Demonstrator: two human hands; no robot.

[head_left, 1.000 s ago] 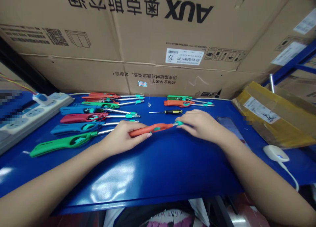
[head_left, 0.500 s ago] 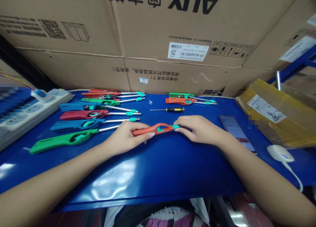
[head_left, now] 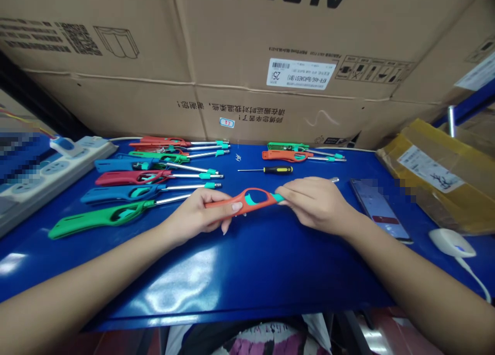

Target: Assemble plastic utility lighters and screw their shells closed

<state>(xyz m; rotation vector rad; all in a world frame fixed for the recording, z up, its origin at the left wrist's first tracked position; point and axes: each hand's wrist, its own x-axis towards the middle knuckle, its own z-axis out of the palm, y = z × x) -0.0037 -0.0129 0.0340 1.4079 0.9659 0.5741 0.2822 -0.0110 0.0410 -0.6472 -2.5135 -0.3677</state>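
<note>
An orange long-nosed gas lighter (head_left: 252,207) with a teal trigger is held level above the table between both hands. My left hand (head_left: 197,210) is closed round the handle end, its thumb lying on the orange body. At the nozzle end, my right hand (head_left: 319,203) grips beside the teal collar (head_left: 277,197); its fingers cover most of the metal tube, whose tip shows past the knuckles. Just beyond the hands lies a screwdriver (head_left: 277,169) with a black and yellow handle. Left of my left hand is a green lighter (head_left: 87,222), nearest in a row of several.
Behind it lie blue (head_left: 116,194), dark red (head_left: 119,178) and other lighters. An orange lighter (head_left: 282,155) and a green one lie at the back. A power strip (head_left: 58,164), phone (head_left: 377,208), white device (head_left: 450,241) and taped box (head_left: 436,190) flank the blue table. A large carton (head_left: 232,92) stands behind.
The lighter has rolled so its trigger opening faces me more fully. My right hand has shifted slightly right and turned, its fingers now wrapped over the tube. The camera view has moved a little.
</note>
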